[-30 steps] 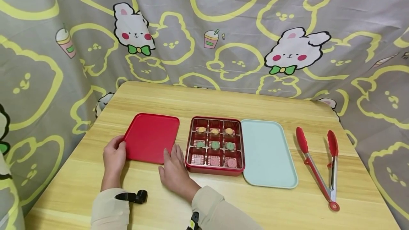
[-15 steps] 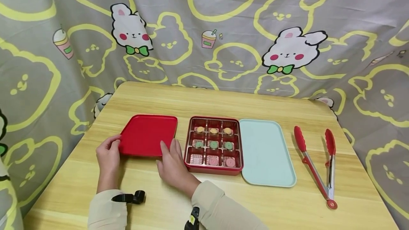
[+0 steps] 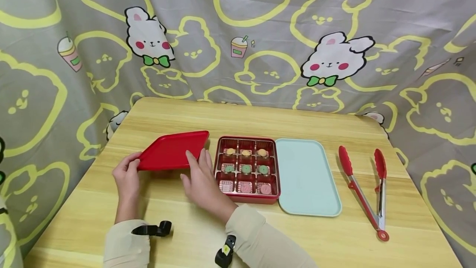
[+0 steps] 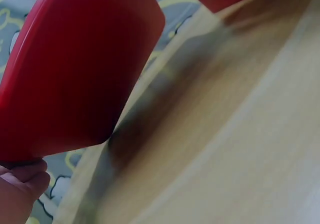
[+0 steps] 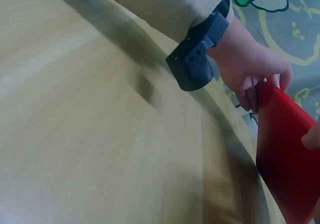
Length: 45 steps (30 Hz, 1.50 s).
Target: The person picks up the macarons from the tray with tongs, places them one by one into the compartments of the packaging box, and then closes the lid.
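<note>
A flat red square lid (image 3: 172, 150) is tilted at the left of the table, its near side raised. My left hand (image 3: 128, 175) grips its near left corner, thumb above and fingers underneath in the right wrist view. My right hand (image 3: 202, 181) touches the near right corner with fairly straight fingers, the index finger over the lid and the thumb apart. Just right of that hand stands a red box (image 3: 247, 198) with a divided insert. Small round pieces in yellow, green (image 3: 246, 169) and pink lie in rows in it. Its front left compartment shows only ridged floor.
A pale blue tray (image 3: 308, 181) lies against the box's right side. Further right, red-tipped metal tongs (image 3: 366, 202) lie spread on the wooden table (image 3: 241, 115). A patterned grey curtain (image 3: 208, 65) hangs behind and at both sides.
The lid's near side has come up off the table, so the lid is now tilted. My two hands have risen slightly with it. The box, tray and tongs have stayed put.
</note>
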Tool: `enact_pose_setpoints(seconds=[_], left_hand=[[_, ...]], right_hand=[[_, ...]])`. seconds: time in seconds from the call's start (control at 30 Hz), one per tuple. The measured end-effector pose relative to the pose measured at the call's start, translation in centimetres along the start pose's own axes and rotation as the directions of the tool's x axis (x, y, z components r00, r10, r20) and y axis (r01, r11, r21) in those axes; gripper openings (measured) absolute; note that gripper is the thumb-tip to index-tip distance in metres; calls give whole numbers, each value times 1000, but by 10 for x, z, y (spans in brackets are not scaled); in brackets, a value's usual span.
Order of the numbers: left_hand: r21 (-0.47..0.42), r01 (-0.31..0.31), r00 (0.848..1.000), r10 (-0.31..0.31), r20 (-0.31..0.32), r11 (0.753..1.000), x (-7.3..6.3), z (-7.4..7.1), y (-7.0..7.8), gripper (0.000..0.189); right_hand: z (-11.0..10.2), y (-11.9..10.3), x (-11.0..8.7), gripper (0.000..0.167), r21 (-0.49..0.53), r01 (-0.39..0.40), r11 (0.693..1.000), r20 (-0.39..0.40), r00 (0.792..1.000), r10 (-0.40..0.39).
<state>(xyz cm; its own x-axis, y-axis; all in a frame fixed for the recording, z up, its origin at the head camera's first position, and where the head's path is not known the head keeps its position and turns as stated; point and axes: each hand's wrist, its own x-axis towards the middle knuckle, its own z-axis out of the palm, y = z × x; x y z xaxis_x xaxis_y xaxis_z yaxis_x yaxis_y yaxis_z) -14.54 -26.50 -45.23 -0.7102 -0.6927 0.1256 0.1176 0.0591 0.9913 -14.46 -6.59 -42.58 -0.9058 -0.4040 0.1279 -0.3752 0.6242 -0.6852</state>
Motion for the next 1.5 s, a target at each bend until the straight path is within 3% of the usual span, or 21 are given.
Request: enact_pose_setpoints(seconds=[0.13,0.3,0.4,0.53,0.63,0.9,1.13,1.27,1.5], left_hand=[[-186,29,999,-26,21,982,-5,13,6,27],[-347,-8,998,28,53,938,-13,33,14,31],[-395,-40,996,71,63,918,-18,45,16,33],[-393,-70,989,114,90,917,-26,63,18,34],[-348,-97,982,147,121,933,-32,76,18,35],[-227,-160,946,215,241,961,-52,102,19,35],[-226,-135,913,210,351,965,-76,121,25,41],[-231,-147,893,230,387,962,-87,128,26,39],[-268,-238,849,334,410,934,-102,134,29,43]], right_hand=[[-9,4,3,62,27,-10,1000,-37,999,11],[-24,12,6,61,65,-25,998,-84,996,31],[-34,19,8,60,85,-21,996,-114,993,30],[-48,31,7,59,116,-19,993,-157,987,37],[-59,39,5,58,137,-19,990,-202,978,47],[-87,61,-6,56,156,-39,987,-298,951,85],[-104,83,-25,55,145,-41,989,-370,924,93],[-111,93,-35,54,161,-37,986,-393,914,99],[-123,99,-52,58,167,0,986,-451,889,76]])
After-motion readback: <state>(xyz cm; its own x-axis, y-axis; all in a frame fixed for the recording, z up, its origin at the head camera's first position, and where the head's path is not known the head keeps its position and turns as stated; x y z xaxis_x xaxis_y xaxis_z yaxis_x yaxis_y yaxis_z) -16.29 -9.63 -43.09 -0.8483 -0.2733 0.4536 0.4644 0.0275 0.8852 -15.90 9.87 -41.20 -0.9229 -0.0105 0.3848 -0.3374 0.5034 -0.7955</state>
